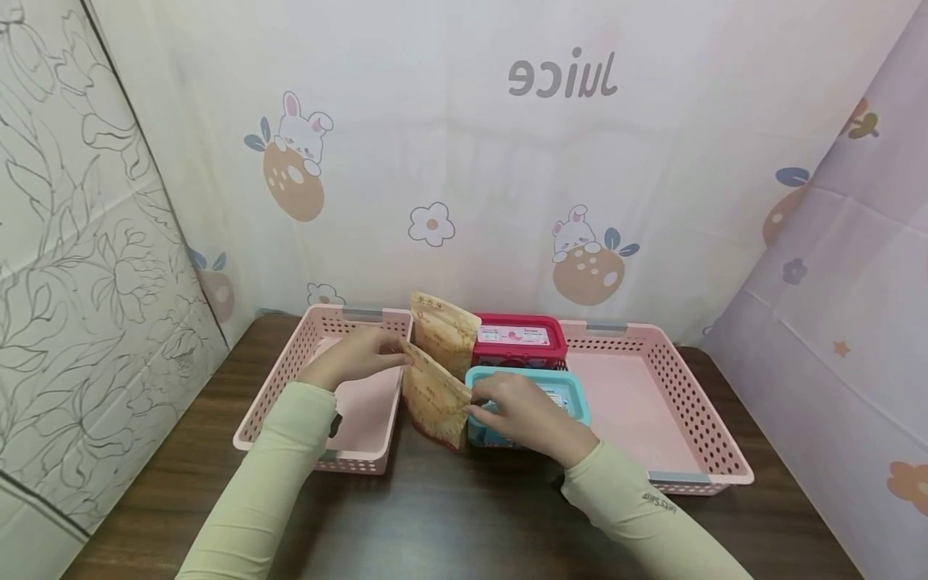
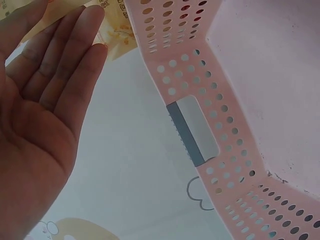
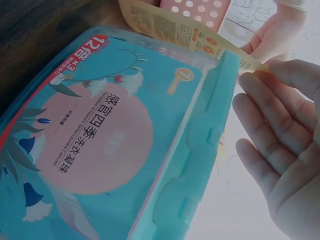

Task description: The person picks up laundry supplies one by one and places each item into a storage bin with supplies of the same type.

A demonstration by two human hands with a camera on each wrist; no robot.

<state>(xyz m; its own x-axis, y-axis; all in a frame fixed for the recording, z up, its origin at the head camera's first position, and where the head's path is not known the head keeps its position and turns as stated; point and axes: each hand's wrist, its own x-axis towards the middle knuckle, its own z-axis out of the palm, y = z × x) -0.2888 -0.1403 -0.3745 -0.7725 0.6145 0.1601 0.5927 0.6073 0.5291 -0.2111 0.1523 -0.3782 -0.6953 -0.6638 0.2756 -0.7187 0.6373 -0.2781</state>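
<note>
A yellow-tan snack-style pouch (image 1: pixel 435 399) stands upright in the middle of the table. My left hand (image 1: pixel 358 356) pinches its upper left corner, and my right hand (image 1: pixel 525 412) pinches the upper right corner between thumb and index finger. Behind it leans a second pouch (image 1: pixel 444 334) of the same look. Just right of the front pouch sits a teal-lidded box of laundry capsules (image 3: pixel 100 140), partly covered by my right hand in the head view. Farther back is a red-lidded box (image 1: pixel 518 334) with a pink label.
A pink perforated basket (image 1: pixel 355 411) lies on the left, close beside the pouches, under my left forearm. A wider pink basket (image 1: pixel 638 403) stands at the right, next to the boxes. The dark wood table (image 1: pixel 406 515) reaches a printed curtain (image 1: pixel 464 161) behind.
</note>
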